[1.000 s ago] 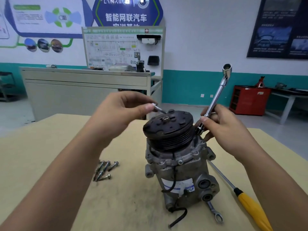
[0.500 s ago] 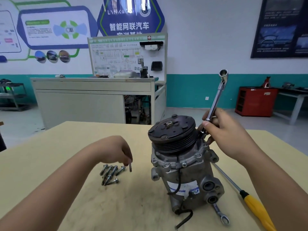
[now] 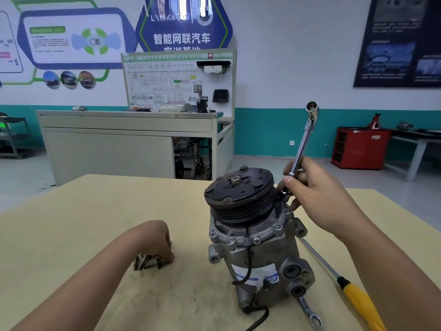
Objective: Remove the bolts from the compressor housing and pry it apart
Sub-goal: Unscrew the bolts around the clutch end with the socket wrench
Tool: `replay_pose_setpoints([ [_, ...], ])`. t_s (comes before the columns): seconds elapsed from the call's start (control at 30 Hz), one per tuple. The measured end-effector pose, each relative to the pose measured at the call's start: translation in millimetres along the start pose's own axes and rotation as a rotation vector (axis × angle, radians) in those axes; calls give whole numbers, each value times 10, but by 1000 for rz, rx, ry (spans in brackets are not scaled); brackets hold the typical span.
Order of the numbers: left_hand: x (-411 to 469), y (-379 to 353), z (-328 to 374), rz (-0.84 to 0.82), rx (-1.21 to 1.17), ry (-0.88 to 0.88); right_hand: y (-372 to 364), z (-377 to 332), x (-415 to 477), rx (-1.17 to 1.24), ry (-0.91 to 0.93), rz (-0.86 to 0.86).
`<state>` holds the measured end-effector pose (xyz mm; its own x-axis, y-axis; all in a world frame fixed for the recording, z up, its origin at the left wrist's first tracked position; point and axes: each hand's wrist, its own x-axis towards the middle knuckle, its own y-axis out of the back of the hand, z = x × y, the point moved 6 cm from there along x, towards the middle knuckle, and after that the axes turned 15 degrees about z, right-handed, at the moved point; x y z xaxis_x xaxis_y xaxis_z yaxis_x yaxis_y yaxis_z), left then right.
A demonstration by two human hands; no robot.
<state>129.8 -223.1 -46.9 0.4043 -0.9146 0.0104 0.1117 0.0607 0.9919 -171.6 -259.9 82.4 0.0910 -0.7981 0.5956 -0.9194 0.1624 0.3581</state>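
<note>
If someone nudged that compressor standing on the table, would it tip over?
The compressor looks like cast metal, probably heavy, hard to slide. Standing on end, wide pulley on top, it might tip under a high push.

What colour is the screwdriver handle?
The screwdriver handle is yellow with a black collar; the head view shows it best.

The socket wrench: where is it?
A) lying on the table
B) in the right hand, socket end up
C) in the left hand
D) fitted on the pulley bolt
B: the right hand grips the socket wrench beside the compressor, with its socket end raised.
</note>
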Motion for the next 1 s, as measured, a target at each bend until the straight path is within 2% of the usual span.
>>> replay_pose_setpoints([
  [0.37,41,9,-77,22,-69,35,-14,12,18,12,-10,2],
  [0.57,-33,193,129,169,-142,-17,-17,48,40,54,-23,2],
  [0.67,-174,389,349,359,-402,-59,-7,77,64,109,-28,23],
  [0.77,-507,638,575,627,-893,-68,16,115,81,158,-12,129],
  [0.83,-747,746,724,663,-1147,-109,36,140,81,174,-14,197],
  [0.87,-833,765,796,636,-1174,-128,55,154,83,184,-23,225],
  [1.0,-974,672,959,506,-1027,-149,105,236,122,178,-96,262],
])
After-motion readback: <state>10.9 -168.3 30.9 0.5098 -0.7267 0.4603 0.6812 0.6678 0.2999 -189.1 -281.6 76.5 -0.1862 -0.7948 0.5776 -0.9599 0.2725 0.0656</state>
